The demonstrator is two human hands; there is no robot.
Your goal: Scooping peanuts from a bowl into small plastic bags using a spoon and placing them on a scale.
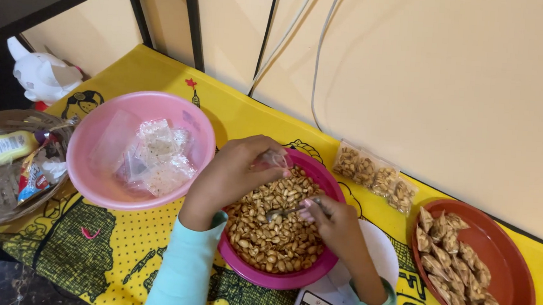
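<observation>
You are mid-fill: your left hand point(231, 175) pinches a small clear bag point(275, 160) over the far rim of the magenta bowl of peanuts point(279, 226), while your right hand point(336, 224) grips a spoon point(283, 212) dipped in the nuts. Next, I judge, lift a level scoop into the bag's mouth. Room is tight: pink bowl point(92, 159) left, scale point(372, 255) right, wall far

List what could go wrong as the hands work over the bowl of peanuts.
1. The small clear bag in the left hand looks narrow, so peanuts could miss it and scatter.
2. The spoon in the right hand may tip and drop nuts.
3. The dark pink bowl overlaps the scale; a nudge might shift it.
</observation>
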